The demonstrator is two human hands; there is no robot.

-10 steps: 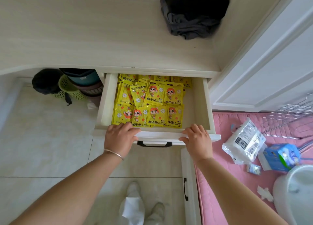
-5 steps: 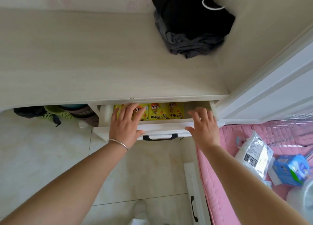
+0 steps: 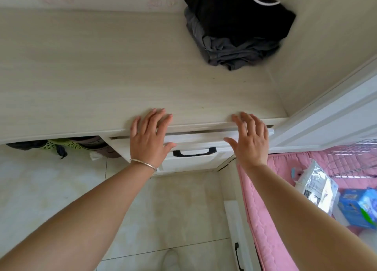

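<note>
While left hand (image 3: pixel 150 137) and right hand (image 3: pixel 252 140) lie spread, fingers straight, either side of handle (image 3: pixel 194 152), drawer (image 3: pixel 193 162) sits almost fully in under desk (image 3: pixel 102 77); clothes (image 3: pixel 236 25) at far right.

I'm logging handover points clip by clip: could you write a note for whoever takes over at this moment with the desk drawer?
Left hand: open, flat against the drawer front, left of the black handle; its fingers reach over the edge of the desk top.
Right hand: open, fingers straight, at the drawer front's right end; contact unclear.
Drawer front: almost fully in, with a thin dark gap showing under the desk top.
Done: drawer nearly closed.
Left: probably a final push until flush, then lift both hands away.
</note>
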